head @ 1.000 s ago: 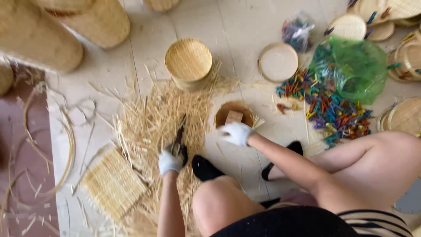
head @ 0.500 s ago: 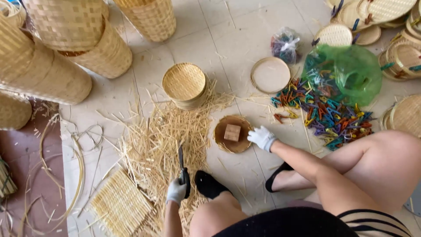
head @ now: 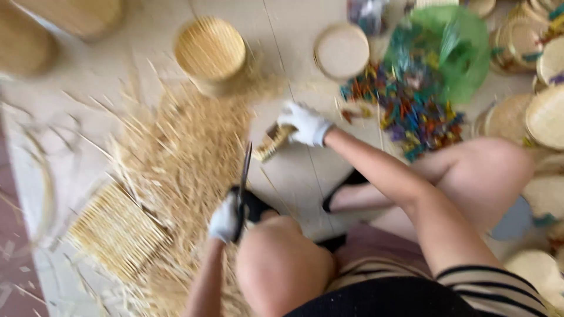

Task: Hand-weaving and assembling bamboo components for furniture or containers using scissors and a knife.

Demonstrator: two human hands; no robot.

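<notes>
Head view, blurred by motion: your left hand (head: 224, 220), gloved white, is closed round the handles of dark scissors (head: 242, 182), blades pointing far, away from you, just over your left knee. Your right hand (head: 305, 124), also gloved, is stretched out over the tiled floor and pinches the edge of a small round woven piece (head: 272, 142), tilted up off the floor; how the fingers sit on it is too smeared to tell exactly. The scissor tips are near that piece but not touching it.

Left of the scissors lies a broad heap of straw trimmings (head: 182, 147), and at its near-left edge a flat square mat (head: 114, 232). At the far side of the heap stands a round woven basket (head: 210, 50), upside down or lidded, I cannot tell which. A pale round lid (head: 342, 50) lies further right, then a green plastic bag (head: 452, 50) with a spill of coloured strips (head: 411, 105) in front of it. More woven round pieces (head: 543, 111) are stacked along the right edge.

Judging from the heap, much trimming looks done. The piece in your right hand appears in work, with loose ends at its edge not clearly cut.
</notes>
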